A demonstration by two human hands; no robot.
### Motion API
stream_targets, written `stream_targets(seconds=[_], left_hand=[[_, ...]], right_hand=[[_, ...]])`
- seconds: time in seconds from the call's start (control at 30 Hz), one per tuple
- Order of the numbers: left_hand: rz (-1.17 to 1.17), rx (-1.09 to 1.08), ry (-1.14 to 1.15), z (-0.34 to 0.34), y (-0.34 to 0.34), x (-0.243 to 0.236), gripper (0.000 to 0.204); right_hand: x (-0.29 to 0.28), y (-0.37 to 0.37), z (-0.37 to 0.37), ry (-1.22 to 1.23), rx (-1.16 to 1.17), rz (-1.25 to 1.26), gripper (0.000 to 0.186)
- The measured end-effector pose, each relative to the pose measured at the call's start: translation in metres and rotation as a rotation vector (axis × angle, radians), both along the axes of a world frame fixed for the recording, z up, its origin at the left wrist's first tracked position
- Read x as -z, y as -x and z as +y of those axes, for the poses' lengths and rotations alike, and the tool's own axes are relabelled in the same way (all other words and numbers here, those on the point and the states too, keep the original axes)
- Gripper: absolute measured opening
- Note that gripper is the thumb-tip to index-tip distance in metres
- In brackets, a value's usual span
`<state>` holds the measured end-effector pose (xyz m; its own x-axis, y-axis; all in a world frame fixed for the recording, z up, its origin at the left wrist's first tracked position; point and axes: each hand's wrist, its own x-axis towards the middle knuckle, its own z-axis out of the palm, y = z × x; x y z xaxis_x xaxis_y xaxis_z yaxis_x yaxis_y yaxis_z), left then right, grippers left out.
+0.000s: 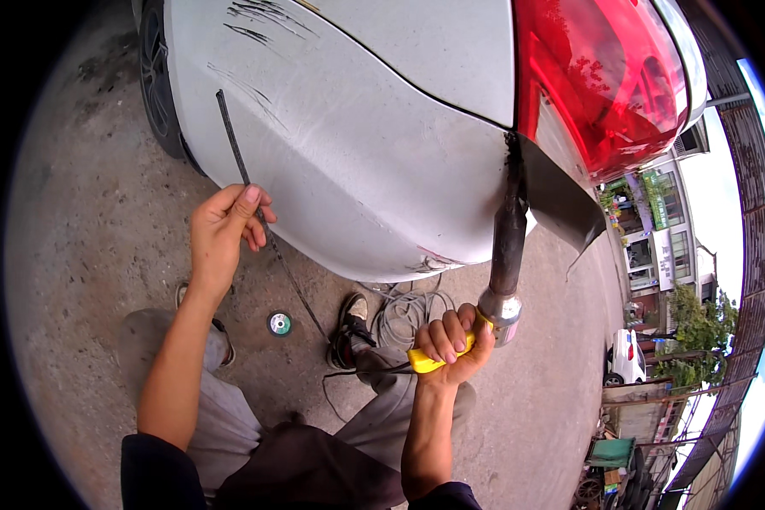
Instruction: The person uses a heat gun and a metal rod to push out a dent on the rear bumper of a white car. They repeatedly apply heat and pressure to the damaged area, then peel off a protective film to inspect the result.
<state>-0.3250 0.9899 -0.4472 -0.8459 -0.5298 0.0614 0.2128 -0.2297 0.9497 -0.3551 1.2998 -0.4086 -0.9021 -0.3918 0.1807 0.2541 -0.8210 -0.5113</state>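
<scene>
My left hand (229, 223) pinches a long, thin dark rod (228, 123), its upper part in front of the scratched silver rear bumper (340, 170). My right hand (450, 344) grips the yellow handle (427, 361) of a tool with a metal body (501, 308) and long darkened nozzle (508, 234). The nozzle reaches a blackened spot (512, 146) at the panel seam below the red tail light (603, 68). A bent dark plate (561, 200) sticks out beside it.
Below the bumper lie coiled grey hose (395, 316) and a small green-rimmed disc (280, 323), near my shoes (353, 319). A car wheel (155, 76) is at upper left. A white car (627, 353), buildings and a metal canopy (752, 187) stand to the right.
</scene>
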Motion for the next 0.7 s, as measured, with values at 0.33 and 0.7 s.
stream_targets(seconds=[0.33,0.7], left_hand=[[-0.002,0.007,-0.011,0.0015,0.0003,0.0008,0.036],[0.003,-0.013,-0.017,0.0039,0.0029,0.0009,0.038]], right_hand=[[-0.0046,-0.0008,0.0055,-0.033,-0.024,0.041,0.023],[-0.0016,-0.0028,0.0106,-0.054,-0.012,0.060,0.023]])
